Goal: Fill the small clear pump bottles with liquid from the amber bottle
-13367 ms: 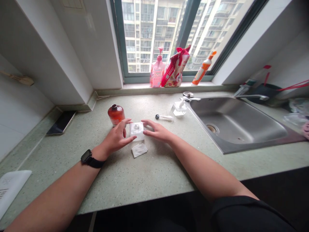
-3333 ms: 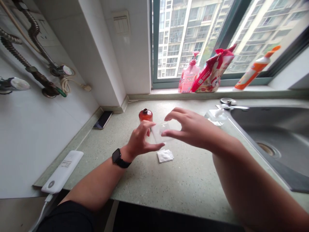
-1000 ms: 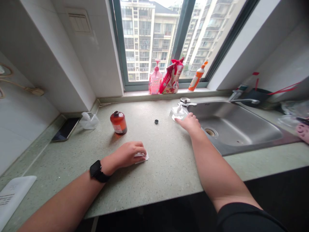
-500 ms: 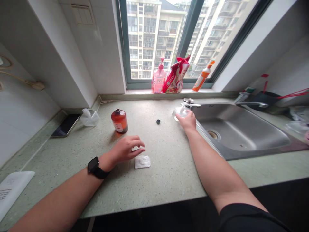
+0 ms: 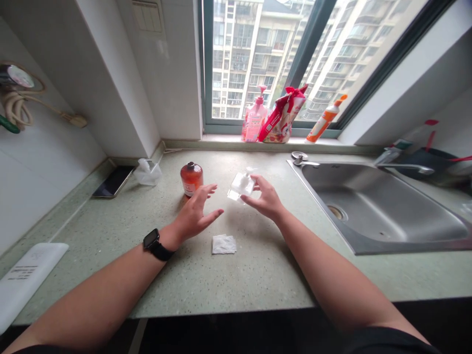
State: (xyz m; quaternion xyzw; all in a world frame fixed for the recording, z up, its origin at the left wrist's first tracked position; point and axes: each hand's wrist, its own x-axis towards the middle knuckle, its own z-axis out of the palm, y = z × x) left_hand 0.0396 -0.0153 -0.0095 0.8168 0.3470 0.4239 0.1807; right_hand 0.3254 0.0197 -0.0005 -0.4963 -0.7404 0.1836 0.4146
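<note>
A clear, square-looking pump bottle (image 5: pixel 241 186) with a white pump is gripped by my right hand (image 5: pixel 268 198), tilted over the middle of the counter. My left hand (image 5: pixel 194 212) is open, thumb and fingers spread towards the pump bottle, with nothing in it. Just behind its fingers stands an amber bottle (image 5: pixel 191 178) with a dark open-looking neck and a pale label. A folded white tissue (image 5: pixel 223 244) lies on the counter in front of both hands. The small black cap is out of sight, probably behind the pump bottle or my right hand.
The green speckled counter (image 5: pixel 184 285) holds a steel sink (image 5: pixel 387 196) at right. A phone (image 5: pixel 113 181) and a clear crumpled-looking plastic piece (image 5: pixel 148 172) lie at back left. A pink pump bottle (image 5: pixel 254 120), a red bag (image 5: pixel 283 118) and an orange-white bottle (image 5: pixel 326 120) line the sill.
My right hand has brought the clear pump bottle left from beside the sink to the counter's middle. My left hand has opened wider and risen towards it. The view has shifted slightly.
</note>
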